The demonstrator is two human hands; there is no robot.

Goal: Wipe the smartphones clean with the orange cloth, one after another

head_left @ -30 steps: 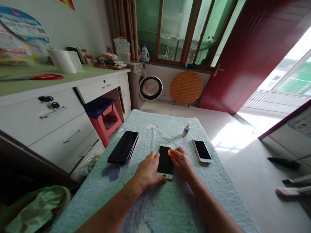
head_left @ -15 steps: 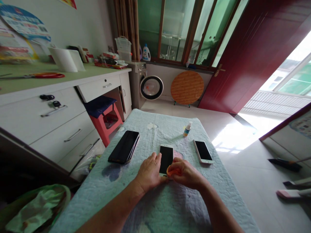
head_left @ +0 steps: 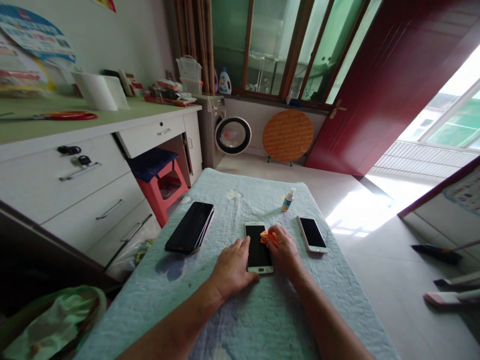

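A white smartphone (head_left: 258, 248) with a dark screen lies face up on the light blue quilted cloth (head_left: 240, 310). My left hand (head_left: 231, 267) steadies it, fingers along its left edge and thumb by its bottom edge. Pinched in my right hand (head_left: 285, 248) is an orange cloth (head_left: 268, 238), which touches the right side of the screen near the top. Farther right lies another white phone (head_left: 313, 234), and a small spray bottle (head_left: 288, 200) stands behind. On the left, a larger black phone (head_left: 190, 227) seems to rest on something thin.
Left of the table are a red stool (head_left: 161, 187), white drawers (head_left: 88, 185) and a green-rimmed bin (head_left: 98, 300). A washing machine (head_left: 212, 130) with its door open stands beyond, beside a round wooden tabletop (head_left: 288, 136). Brooms (head_left: 437, 253) lie at the right.
My right hand has slid the orange cloth from the lower right of the phone up toward its upper right edge. My left hand stays in place on the phone.
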